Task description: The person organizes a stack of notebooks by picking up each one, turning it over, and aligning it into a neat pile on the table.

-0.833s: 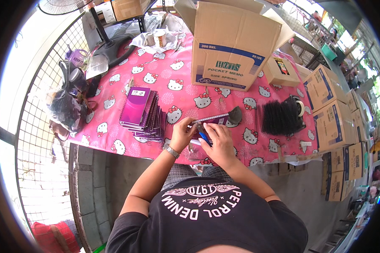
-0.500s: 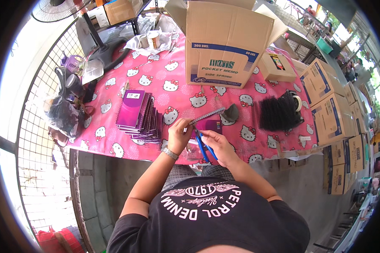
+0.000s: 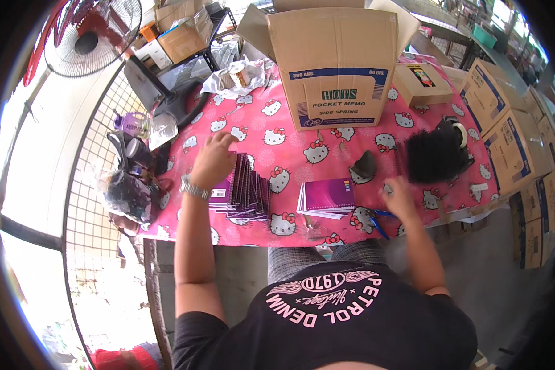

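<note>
My left hand [image 3: 214, 159] is over the far end of a stack of purple spiral notebooks [image 3: 250, 191], its fingers apart. It hides part of the stack's top. On the right, my right hand [image 3: 401, 198] has its fingers curled together, with a small greyish bit showing at the tips that I cannot make out. Just below that hand, blue-handled pliers [image 3: 381, 223] lie on the table, handles spread. Between my hands rests a small pile of purple-covered booklets [image 3: 330, 195], white page edges fanned at the left. A dark grey lump [image 3: 365, 164] sits beyond it.
A large open carton [image 3: 342, 74] stands at the back. Black spiral bindings [image 3: 433, 155] are heaped at the right, near a shallow box [image 3: 422, 84]. Cartons [image 3: 517, 151] are stacked beyond the right edge. A fan [image 3: 92, 43], bags [image 3: 129, 194] and a tub [image 3: 163, 129] are at left.
My left hand has moved left to the stack, and the notebook it held edge-on is out of it. My right hand has let go of the pliers and moved right. The view has shifted.
</note>
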Motion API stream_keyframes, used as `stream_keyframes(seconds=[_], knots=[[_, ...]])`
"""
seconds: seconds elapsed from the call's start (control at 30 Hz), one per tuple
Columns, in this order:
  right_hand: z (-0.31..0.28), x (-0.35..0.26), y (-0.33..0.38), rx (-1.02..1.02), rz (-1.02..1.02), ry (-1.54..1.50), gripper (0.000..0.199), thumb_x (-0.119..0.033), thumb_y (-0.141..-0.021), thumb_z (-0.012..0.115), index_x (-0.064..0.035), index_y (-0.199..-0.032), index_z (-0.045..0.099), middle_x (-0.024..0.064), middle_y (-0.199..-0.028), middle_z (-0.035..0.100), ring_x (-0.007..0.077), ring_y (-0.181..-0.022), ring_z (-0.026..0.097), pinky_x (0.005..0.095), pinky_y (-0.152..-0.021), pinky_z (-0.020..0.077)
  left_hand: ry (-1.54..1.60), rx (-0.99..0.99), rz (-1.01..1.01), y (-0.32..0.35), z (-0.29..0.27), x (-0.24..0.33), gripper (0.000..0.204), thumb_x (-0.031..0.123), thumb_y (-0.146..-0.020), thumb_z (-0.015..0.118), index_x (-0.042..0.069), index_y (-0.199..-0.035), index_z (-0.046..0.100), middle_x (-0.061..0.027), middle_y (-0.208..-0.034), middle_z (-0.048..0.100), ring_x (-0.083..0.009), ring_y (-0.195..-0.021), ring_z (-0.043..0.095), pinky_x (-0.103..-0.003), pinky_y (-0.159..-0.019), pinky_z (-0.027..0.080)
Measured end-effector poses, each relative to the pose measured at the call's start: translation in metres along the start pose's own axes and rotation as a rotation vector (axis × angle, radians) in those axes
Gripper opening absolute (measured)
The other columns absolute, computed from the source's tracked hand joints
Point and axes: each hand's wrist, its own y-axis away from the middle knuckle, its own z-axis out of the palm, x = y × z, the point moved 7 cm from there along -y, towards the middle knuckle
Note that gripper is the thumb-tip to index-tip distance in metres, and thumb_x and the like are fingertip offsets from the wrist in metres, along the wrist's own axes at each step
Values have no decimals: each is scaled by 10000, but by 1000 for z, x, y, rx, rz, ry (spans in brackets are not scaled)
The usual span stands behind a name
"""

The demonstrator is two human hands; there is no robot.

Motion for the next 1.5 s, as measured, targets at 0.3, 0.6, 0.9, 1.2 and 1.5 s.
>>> stream_keyframes(seconds=[0.3,0.6,0.9,1.2,1.5], knots=[[2,85,-61,36,321,370,266,-217,-833,708,-28,-1004,634,195,-1024,641,386,-979,635,473,-810,535,367,-161,405,50,117,184,330,149,-801,709,68,-1110,623,-94,-1159,622,-315,-1071,586,-420,-911,491],[-51,56,-51,269,237,91,202,-30,-810,598,-14,-1011,612,221,-966,674,406,-946,655,476,-797,529,211,-97,559,81,158,201,397,59,-733,663,72,-1127,621,-94,-1056,629,-267,-977,609,-388,-839,532],[-20,-94,-14,-86,-122,-586,377,-217,-963,595,-140,-1331,603,104,-983,619,236,-817,594,344,-777,490,180,58,276,38,138,178,297,63,-786,602,51,-1080,568,-131,-953,583,-335,-933,567,-459,-850,428],[-19,-124,-9,-93,-277,-495,318,-105,-957,584,-69,-1270,635,114,-954,603,270,-890,608,376,-850,475,201,134,246,58,125,197,285,183,-864,636,74,-1120,576,-109,-976,596,-302,-970,563,-457,-919,388],[34,-143,42,-269,72,-784,533,-336,-1069,405,7,-1477,386,98,-1046,651,138,-870,577,312,-812,467,154,210,206,59,140,202,281,171,-868,631,66,-1119,563,-102,-965,590,-296,-946,562,-460,-960,386]])
